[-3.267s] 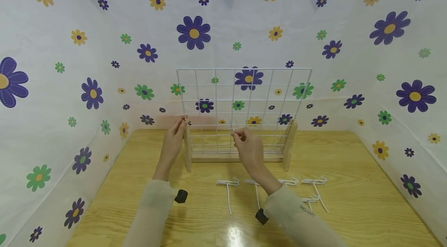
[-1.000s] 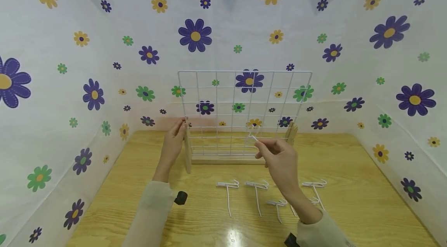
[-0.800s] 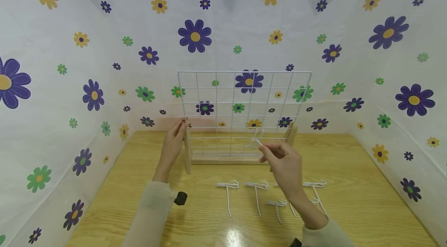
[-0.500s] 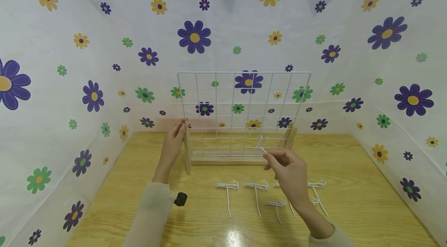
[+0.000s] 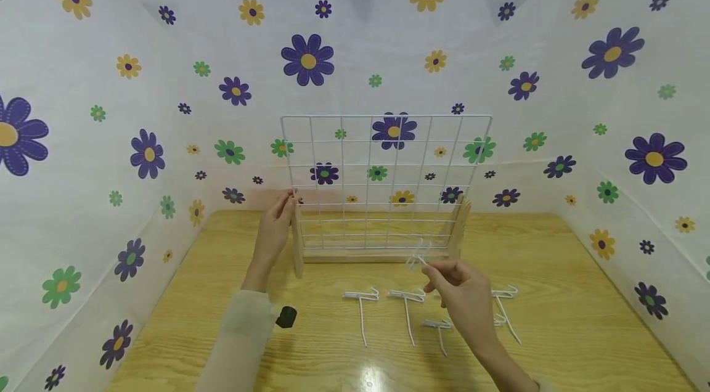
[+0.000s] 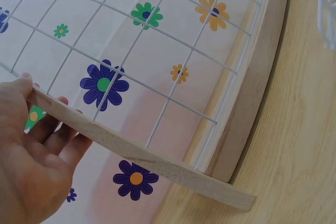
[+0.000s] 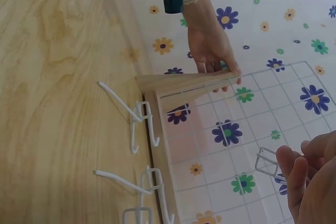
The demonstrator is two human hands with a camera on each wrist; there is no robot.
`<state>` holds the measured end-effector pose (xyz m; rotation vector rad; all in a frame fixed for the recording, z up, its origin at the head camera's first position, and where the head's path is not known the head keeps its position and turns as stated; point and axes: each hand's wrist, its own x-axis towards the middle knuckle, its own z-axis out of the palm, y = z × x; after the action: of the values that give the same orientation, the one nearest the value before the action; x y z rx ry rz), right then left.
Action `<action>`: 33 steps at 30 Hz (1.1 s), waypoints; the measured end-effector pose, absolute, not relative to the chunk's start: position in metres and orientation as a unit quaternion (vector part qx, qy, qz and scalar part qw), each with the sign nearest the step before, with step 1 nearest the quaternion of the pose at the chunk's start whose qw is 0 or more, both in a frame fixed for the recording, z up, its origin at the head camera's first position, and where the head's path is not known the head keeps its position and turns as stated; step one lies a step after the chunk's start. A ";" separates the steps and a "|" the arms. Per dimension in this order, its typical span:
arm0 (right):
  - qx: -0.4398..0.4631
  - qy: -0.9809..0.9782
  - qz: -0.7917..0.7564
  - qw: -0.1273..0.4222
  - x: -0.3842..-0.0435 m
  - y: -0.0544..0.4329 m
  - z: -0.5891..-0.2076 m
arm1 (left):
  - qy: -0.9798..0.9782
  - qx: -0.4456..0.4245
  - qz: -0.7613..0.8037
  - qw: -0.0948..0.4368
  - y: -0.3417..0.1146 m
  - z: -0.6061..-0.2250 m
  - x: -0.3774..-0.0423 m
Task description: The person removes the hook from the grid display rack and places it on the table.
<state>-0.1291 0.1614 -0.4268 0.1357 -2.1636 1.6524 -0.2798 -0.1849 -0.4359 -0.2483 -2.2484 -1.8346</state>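
A white wire grid panel [image 5: 355, 116] stands upright in a wooden stand [image 5: 377, 257]. My left hand [image 5: 274, 228] grips the upper end of the stand's left wooden post [image 6: 157, 163], thumb on one side and fingers behind. With thumb and fingertips, my right hand [image 5: 465, 296] pinches the arm of a white wire display hook [image 5: 419, 256]. In the head view this hook is in front of the stand's base, its two-pronged end pointing up and away from me. The right wrist view shows the hook's wire loop [image 7: 266, 162] beside the fingertips.
More white hooks lie on the wooden table [image 5: 233, 343]: a left one [image 5: 362, 298], a middle one [image 5: 406, 298], a shorter one [image 5: 440, 325] nearer me and a right one [image 5: 505, 294]. My right forearm partly covers others. Flower-printed sheeting [image 5: 355, 59] surrounds the table.
My right hand has drawn the hook away from the grid, down and to the right, toward the hooks on the table. The left hand keeps its grip on the post.
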 end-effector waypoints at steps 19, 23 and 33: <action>0.047 -0.785 0.598 0.157 -0.114 0.158 -0.451 | -0.774 -0.078 -0.619 0.109 -0.184 -0.437 -0.280; 0.054 -0.776 0.611 0.146 -0.113 0.156 -0.456 | -0.773 -0.083 -0.620 0.110 -0.185 -0.436 -0.279; 0.067 -0.775 0.619 0.106 -0.109 0.147 -0.475 | -0.766 -0.088 -0.627 0.113 -0.185 -0.436 -0.281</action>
<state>-0.1088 0.1474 -0.4748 0.1975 -2.2837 1.8242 -0.2807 -0.1848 -0.4365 -0.2576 -2.2466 -1.8386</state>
